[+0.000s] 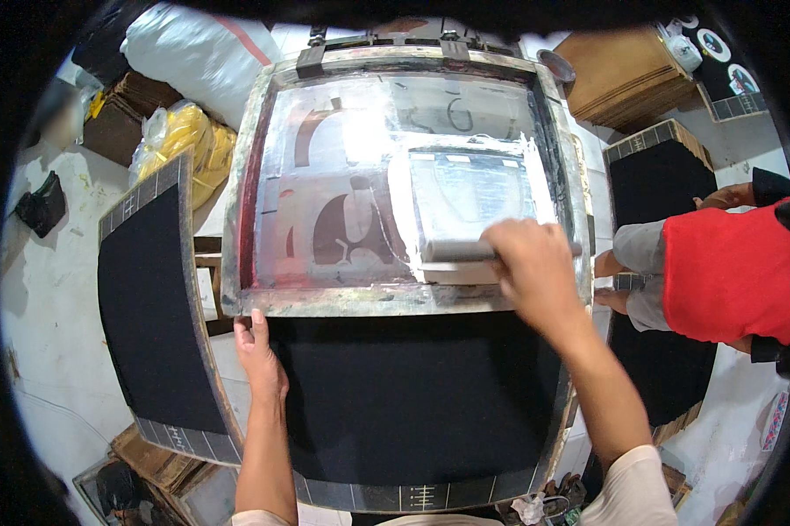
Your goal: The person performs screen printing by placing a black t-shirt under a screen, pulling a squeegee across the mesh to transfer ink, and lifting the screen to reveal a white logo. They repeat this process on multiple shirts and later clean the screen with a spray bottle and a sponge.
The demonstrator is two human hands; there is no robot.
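A screen printing frame lies across the board in front of me. Its mesh carries grey and dark shapes, and white ink borders a rectangle in its right half. My right hand is closed around the grey handle of a squeegee, which rests at the near end of that inked rectangle. At the frame's near left corner, my left hand grips the edge, thumb uppermost and fingers partly hidden. Black fabric covers the board nearer to me, partly under the frame.
Another board with black fabric stands at left, and more fabric-covered boards at right. A person in a red top works beside those. Yellow bundles in plastic sit far left; stacked brown boards lie far right.
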